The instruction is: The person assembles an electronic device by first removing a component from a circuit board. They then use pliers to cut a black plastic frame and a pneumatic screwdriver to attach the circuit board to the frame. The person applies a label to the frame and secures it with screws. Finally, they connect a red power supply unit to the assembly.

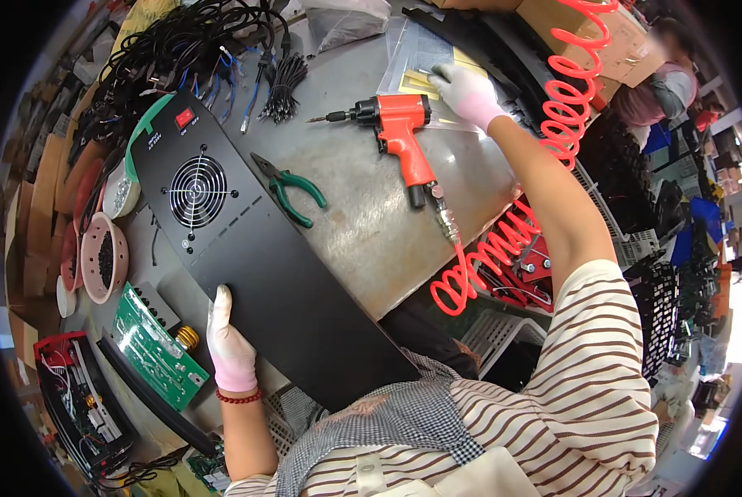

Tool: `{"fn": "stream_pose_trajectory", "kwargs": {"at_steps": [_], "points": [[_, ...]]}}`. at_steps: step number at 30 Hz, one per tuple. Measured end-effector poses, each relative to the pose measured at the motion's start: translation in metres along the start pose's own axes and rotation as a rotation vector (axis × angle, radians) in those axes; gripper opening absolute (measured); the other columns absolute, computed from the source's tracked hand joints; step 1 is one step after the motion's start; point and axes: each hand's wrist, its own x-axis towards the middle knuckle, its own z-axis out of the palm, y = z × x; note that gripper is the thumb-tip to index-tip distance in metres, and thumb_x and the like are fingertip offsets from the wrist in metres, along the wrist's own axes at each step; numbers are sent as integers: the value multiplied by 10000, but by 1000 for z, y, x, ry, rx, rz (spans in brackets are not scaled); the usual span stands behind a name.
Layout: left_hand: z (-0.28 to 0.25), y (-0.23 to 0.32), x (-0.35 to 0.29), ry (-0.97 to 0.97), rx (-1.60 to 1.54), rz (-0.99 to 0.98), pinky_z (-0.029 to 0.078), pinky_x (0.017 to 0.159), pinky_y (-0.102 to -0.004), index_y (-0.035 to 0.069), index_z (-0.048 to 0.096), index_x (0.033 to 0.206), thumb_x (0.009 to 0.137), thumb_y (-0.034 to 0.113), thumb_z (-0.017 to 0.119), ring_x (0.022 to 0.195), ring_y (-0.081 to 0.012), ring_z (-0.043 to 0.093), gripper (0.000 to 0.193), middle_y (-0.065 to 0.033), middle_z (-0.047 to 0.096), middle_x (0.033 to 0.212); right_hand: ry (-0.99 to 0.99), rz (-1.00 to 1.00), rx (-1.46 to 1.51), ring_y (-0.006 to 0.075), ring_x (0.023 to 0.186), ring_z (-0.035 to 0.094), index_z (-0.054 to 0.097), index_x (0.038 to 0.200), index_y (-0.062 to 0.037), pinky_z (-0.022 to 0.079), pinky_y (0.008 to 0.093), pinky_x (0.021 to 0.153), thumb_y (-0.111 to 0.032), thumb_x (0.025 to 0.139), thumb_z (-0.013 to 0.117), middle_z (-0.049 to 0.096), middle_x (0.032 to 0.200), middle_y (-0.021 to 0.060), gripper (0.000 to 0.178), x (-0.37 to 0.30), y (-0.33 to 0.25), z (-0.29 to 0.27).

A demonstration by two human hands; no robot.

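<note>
The long casing (280, 290) looks smooth and matt black, perhaps painted metal, hard to be sure from where I stand; its fan grille (195, 192) is shiny wire. The worktop (363, 257) is bare metal with a dull sheen, the coiled hose (568, 132) glossy red plastic, the gloves (230, 348) knitted cloth.

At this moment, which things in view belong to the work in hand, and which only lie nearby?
In work, it seems:
long black case with round metal fan grille, touched by the left gloved hand
flat pale and yellow sheets, at the right gloved hand

Lying nearby:
red pistol-shaped air tool
green-handled pliers
flat green circuit board
</note>
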Motion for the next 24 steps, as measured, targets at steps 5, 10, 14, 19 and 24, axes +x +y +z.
{"fn": "stream_pose_trajectory", "kwargs": {"at_steps": [5,10,14,19,24], "points": [[9,3,-4,64,-7,31,497,933,-318,-51,569,1231,1027,267,461,1057,-208,631,393,-129,642,1182,4,141,94,356,1029,637,684,1116,-69,495,406,899,-316,842,539,682,1076,187,397,26,6,-2],[19,7,-7,75,63,69,498,920,-306,-53,559,1231,1011,243,507,1040,-187,629,372,-120,640,1170,201,75,235,364,1028,639,685,1118,-32,489,390,917,-276,861,545,678,1080,206,381,33,42,6],[18,3,-8,22,195,152,464,947,-306,-34,522,1285,1017,290,498,1075,-173,594,422,-98,613,1216,318,78,433,315,991,671,677,1127,-7,502,354,873,-249,892,573,694,1049,201,354,6,14,-33],[13,-6,0,35,251,151,462,935,-288,-37,506,1280,973,253,597,1072,-152,585,432,-106,610,1196,303,90,451,259,969,685,668,1126,14,505,313,847,-202,898,601,703,1044,184,322,-77,-21,-71],[19,-11,-1,222,749,359,425,988,-375,-24,426,1374,879,204,684,1154,-264,529,603,-179,538,1274,413,-110,590,267,926,688,666,1122,18,511,297,837,-7,874,580,697,1016,167,263,-153,-81,-92]]}}
